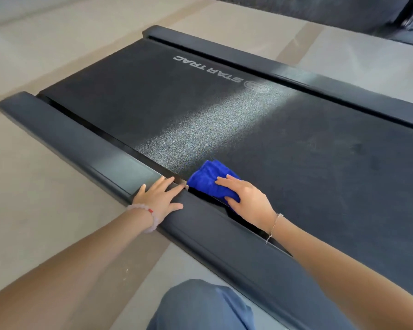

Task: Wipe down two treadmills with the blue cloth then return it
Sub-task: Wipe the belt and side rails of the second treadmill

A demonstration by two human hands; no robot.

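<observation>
The treadmill belt [260, 129] is taken as the landmark. The blue cloth [206, 181] is seen bunched on the belt, at its near edge, just beside the near side rail [81, 148]. The cloth is pressed flat under the right hand [246, 198]; its fingers [227, 181] are spread across the fabric, so the grip is open and laid on the cloth rather than closed around it. The left hand [161, 198] is rested on the near side rail, just beside the belt edge, its grip open with fingers extended and nothing held. A bead bracelet [144, 216] is worn on the left wrist and a thin chain [273, 226] on the right. White lettering [208, 69] is printed on the belt, well apart from the cloth, toward the far side rail [272, 65]. A bright streak of reflected light is laid across the belt between the lettering and the cloth. A knee in blue fabric [200, 306] is seen on the near side of the rail, over the pale floor [34, 210].
</observation>
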